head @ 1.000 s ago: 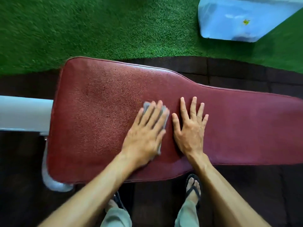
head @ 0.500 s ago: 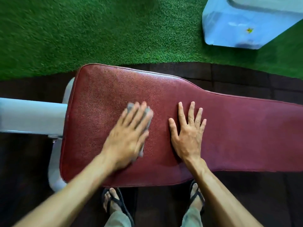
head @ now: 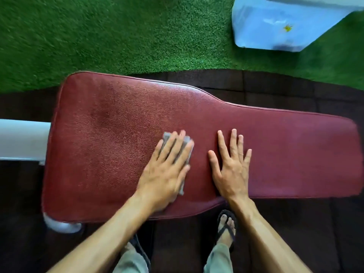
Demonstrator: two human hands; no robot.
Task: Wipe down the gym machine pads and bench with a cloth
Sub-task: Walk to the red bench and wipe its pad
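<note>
While unlabelled, bench [head: 110,138] under cloth [head: 167,137].

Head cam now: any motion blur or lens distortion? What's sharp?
Head view: left hand and cloth smeared by motion; right hand and bench pad grain sharp; wide-angle bowing curves the pad's edges; soft sheen on pad, no hard glare.

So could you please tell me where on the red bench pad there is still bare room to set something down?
The bench pad is bare across its wide end, left of the left hand pressing the cloth. The narrow end beyond the right hand is bare too. The middle is crowded: both hands lie there, close together.
</note>
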